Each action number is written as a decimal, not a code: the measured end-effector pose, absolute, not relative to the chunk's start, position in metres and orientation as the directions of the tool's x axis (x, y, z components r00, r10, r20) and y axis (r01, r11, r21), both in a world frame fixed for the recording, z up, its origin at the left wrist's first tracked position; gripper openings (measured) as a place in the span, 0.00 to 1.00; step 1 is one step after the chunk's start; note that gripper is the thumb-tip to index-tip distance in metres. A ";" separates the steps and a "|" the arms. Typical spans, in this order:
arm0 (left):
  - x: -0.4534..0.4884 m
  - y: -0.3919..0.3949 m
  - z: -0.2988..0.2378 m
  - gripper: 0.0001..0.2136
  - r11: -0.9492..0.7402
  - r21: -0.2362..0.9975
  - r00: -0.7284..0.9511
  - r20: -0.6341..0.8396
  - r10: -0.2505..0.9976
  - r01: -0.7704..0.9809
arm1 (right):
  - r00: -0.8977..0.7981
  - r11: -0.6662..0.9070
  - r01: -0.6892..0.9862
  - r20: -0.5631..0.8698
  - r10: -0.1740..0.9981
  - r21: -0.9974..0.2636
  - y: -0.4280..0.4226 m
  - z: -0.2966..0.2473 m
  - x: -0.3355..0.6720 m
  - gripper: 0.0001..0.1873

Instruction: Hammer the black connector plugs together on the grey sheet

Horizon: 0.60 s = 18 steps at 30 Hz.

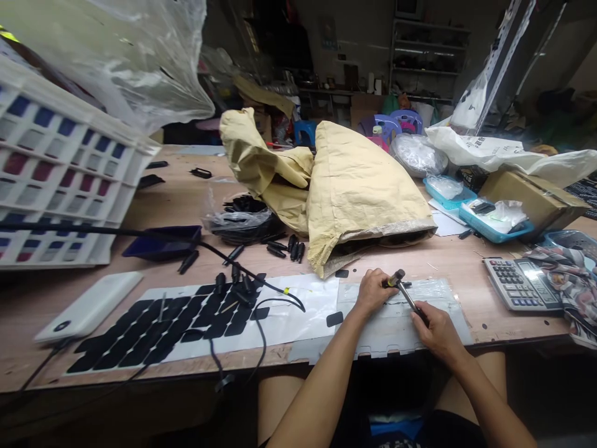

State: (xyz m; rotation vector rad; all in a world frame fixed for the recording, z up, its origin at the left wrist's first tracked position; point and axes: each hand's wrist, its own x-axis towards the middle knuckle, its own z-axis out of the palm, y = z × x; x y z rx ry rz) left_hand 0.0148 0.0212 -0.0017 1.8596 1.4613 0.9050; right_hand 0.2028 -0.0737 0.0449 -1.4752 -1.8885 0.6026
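My right hand (pixel 435 326) is closed round the black grip of a small hammer (pixel 409 297) with a metal shaft. The hammer's dark head is up by the fingertips of my left hand (pixel 373 291). Those fingers are pinched together at a small dark piece, mostly hidden by the hand and the hammer head, so its kind is unclear. Beneath both hands lies a greyish clear mat (pixel 438 295) on the table. A sheet of black rounded-square stickers (pixel 153 326) spreads to the left, with several black plastic connector-like parts (pixel 242 289) on it.
A large tan sack (pixel 368 186) lies open-mouthed ahead of my hands. A calculator (pixel 522 283) and blue trays (pixel 494 218) are on the right. At left stand a white slotted basket (pixel 60 174), a white power bank (pixel 88 308) and a dark blue scoop-like tray (pixel 161 244). A black cable (pixel 205 242) crosses the stickers.
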 end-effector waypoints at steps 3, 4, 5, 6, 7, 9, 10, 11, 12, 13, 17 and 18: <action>0.015 0.022 -0.001 0.05 -0.215 0.803 0.167 0.146 0.975 0.555 | -0.091 0.121 0.530 0.085 0.992 -0.840 -0.071 0.034 0.208 0.14; 0.015 0.023 0.000 0.06 -0.213 0.808 0.167 0.144 0.975 0.549 | -0.062 0.053 0.445 0.028 0.998 -0.894 -0.070 0.031 0.211 0.16; 0.015 0.024 0.001 0.06 -0.211 0.811 0.166 0.142 0.976 0.546 | -0.033 -0.004 0.347 -0.017 0.999 -0.938 -0.069 0.029 0.214 0.18; 0.015 0.025 0.002 0.06 -0.210 0.812 0.167 0.140 0.976 0.544 | 0.000 -0.042 0.250 -0.043 0.999 -0.967 -0.068 0.027 0.216 0.20; 0.014 0.025 0.005 0.06 -0.211 0.812 0.168 0.141 0.976 0.544 | 0.035 -0.060 0.165 -0.055 0.998 -0.984 -0.067 0.026 0.218 0.21; 0.013 0.017 0.012 0.06 -0.235 0.814 0.169 0.170 0.971 0.532 | 0.102 -0.064 0.054 -0.058 0.993 -0.997 -0.065 0.027 0.222 0.23; 0.013 0.008 0.016 0.06 -0.261 0.819 0.176 0.197 0.964 0.512 | 0.125 -0.064 0.023 -0.060 0.990 -0.998 -0.064 0.028 0.222 0.23; 0.012 -0.005 0.020 0.06 -0.292 0.827 0.187 0.229 0.955 0.481 | 0.139 -0.067 0.005 -0.065 0.988 -0.998 -0.063 0.029 0.223 0.23; 0.011 -0.022 0.024 0.06 -0.323 0.839 0.207 0.256 0.944 0.438 | 0.141 -0.075 -0.005 -0.075 0.987 -0.997 -0.063 0.030 0.223 0.23; 0.010 -0.042 0.027 0.08 -0.353 0.851 0.246 0.274 0.930 0.388 | 0.134 -0.084 -0.010 -0.085 0.987 -0.996 -0.063 0.030 0.223 0.24; 0.012 -0.125 0.016 0.13 -0.416 0.874 0.603 0.195 0.774 0.250 | 0.065 -0.113 0.006 -0.113 0.991 -0.994 -0.062 0.028 0.222 0.24; 0.014 -0.140 0.006 0.14 -0.395 0.875 0.662 0.122 0.739 0.281 | 0.057 -0.114 0.015 -0.113 0.992 -0.993 -0.063 0.027 0.222 0.24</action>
